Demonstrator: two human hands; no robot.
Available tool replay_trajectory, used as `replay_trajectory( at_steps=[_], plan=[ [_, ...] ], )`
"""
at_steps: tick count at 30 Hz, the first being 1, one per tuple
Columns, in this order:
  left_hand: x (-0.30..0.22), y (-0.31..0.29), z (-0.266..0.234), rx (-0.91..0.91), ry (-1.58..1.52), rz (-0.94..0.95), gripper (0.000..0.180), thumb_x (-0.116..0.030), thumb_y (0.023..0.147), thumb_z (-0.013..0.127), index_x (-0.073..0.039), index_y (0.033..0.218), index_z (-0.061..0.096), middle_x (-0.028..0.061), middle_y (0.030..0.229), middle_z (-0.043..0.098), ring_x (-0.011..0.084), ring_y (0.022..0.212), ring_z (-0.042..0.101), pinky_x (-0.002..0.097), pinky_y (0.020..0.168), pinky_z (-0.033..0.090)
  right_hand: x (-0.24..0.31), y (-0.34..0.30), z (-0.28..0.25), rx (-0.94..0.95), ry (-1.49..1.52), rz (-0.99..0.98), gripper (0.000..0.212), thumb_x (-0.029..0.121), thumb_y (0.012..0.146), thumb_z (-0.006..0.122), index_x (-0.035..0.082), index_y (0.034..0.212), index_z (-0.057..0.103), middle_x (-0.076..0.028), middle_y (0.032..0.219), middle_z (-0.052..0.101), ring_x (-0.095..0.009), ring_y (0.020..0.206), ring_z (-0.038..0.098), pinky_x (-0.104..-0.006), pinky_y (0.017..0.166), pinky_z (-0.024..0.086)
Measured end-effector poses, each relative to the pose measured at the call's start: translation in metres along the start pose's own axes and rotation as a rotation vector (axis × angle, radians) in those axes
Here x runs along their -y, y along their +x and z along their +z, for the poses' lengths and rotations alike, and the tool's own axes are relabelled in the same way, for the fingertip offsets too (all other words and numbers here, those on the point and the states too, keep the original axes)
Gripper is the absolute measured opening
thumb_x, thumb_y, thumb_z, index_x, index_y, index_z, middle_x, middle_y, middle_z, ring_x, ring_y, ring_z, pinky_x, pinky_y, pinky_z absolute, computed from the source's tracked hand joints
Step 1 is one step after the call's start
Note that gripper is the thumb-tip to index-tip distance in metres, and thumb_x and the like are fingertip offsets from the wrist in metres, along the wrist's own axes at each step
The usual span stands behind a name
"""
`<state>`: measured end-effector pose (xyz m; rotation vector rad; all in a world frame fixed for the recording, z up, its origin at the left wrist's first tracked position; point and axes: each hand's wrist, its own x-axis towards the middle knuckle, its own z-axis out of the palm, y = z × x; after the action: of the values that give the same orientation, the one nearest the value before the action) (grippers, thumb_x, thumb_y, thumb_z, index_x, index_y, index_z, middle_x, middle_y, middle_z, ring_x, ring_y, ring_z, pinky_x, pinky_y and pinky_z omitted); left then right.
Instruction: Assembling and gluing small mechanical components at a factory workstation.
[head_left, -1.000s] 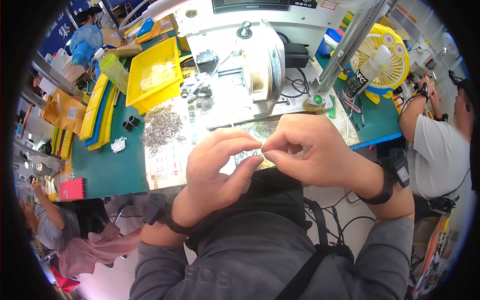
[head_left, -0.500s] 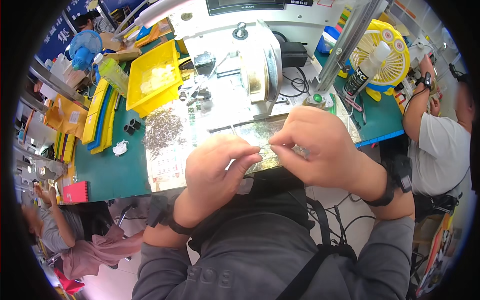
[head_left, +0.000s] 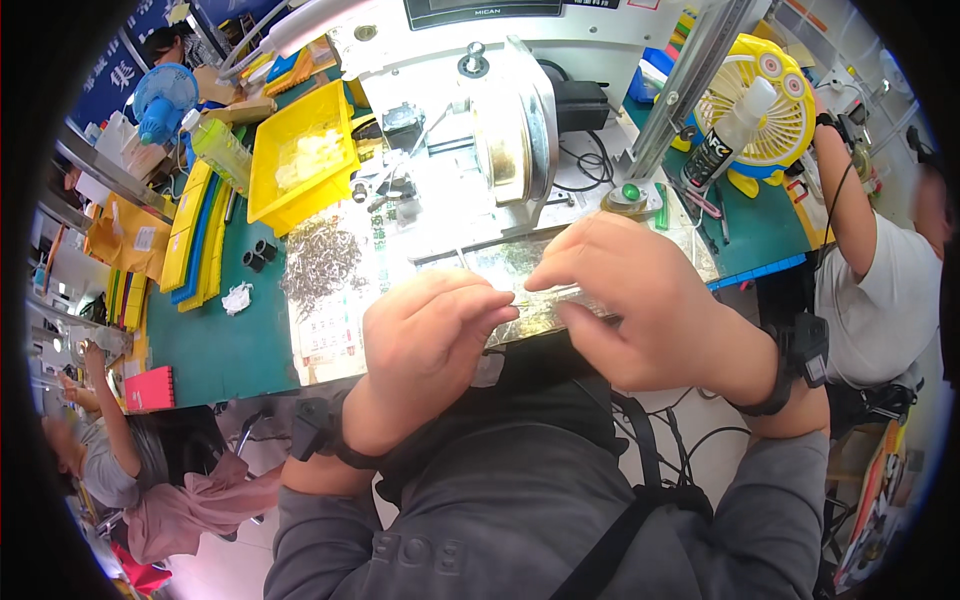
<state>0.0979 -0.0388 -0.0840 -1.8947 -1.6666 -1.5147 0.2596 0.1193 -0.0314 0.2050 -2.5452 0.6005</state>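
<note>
My left hand (head_left: 420, 330) is closed in a pinch at the table's front edge. A small thin metal piece (head_left: 519, 304) pokes out between its thumb and forefinger; most of it is hidden. Just to the right, my right hand (head_left: 645, 305) has thumb and forefinger spread apart, with nothing visible between them. Beyond both hands lies a shiny metal plate (head_left: 500, 258) at the foot of a white machine with a round wheel (head_left: 500, 135). A heap of small wiry metal parts (head_left: 322, 258) rests on printed paper to the left of my hands.
A yellow tray (head_left: 268, 190) with clear bags stands at the back left, near a green bottle (head_left: 218, 148). Two black cylinders (head_left: 259, 255) and a crumpled white tissue (head_left: 237, 298) lie on the green mat. A spray can (head_left: 725, 140) and yellow fan (head_left: 790, 120) stand at right.
My right thumb and forefinger have opened and parted from the small piece, which stays in my left pinch. Both hands keep nearly the same place.
</note>
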Motion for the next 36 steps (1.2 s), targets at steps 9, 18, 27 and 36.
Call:
replay_trajectory(
  at_steps=[9, 18, 27, 36],
  plan=[
    [-0.009, 0.008, 0.002, 0.017, 0.008, 0.059, 0.018, -0.005, 0.077, 0.081, -0.004, 0.091, 0.07, 0.0084, 0.079, 0.067, 0.0264, 0.067, 0.065, 0.0344, 0.058, 0.051, 0.004, -0.003, -0.008, 0.119, 0.459, 0.385, 0.015, 0.013, 0.093, 0.066, 0.0, 0.1, 0.065, -0.009, 0.09, 0.068, -0.02, 0.085, 0.064, -0.0322, 0.078, 0.049],
    [-0.029, 0.026, 0.005, 0.106, -0.023, 0.22, 0.027, -0.014, 0.079, 0.083, 0.001, 0.098, 0.07, 0.0136, 0.086, 0.069, 0.0299, 0.075, 0.068, 0.036, 0.064, 0.054, 0.015, -0.03, -0.02, 0.073, 0.652, 0.546, 0.015, 0.014, 0.1, 0.062, 0.0, 0.102, 0.063, -0.003, 0.091, 0.065, -0.009, 0.086, 0.059, -0.0264, 0.077, 0.048],
    [-0.053, 0.041, 0.032, 0.107, -0.021, 0.252, 0.04, -0.028, 0.091, 0.075, 0.006, 0.11, 0.067, 0.022, 0.107, 0.07, 0.0399, 0.099, 0.068, 0.0436, 0.085, 0.056, 0.003, -0.108, -0.102, -0.546, 1.095, 0.058, 0.022, 0.021, 0.106, 0.053, -0.001, 0.11, 0.056, -0.01, 0.088, 0.066, -0.016, 0.082, 0.062, -0.0311, 0.075, 0.051],
    [-0.056, 0.054, 0.119, 0.527, -0.082, 0.231, 0.05, -0.006, 0.074, 0.08, -0.004, 0.122, 0.066, 0.0156, 0.12, 0.067, 0.0384, 0.121, 0.06, 0.0454, 0.097, 0.051, -0.074, -0.265, -0.05, -0.769, 0.358, 0.871, 0.013, 0.013, 0.102, 0.057, 0.001, 0.099, 0.062, -0.004, 0.082, 0.065, -0.011, 0.077, 0.062, -0.0254, 0.075, 0.051]
  ],
)
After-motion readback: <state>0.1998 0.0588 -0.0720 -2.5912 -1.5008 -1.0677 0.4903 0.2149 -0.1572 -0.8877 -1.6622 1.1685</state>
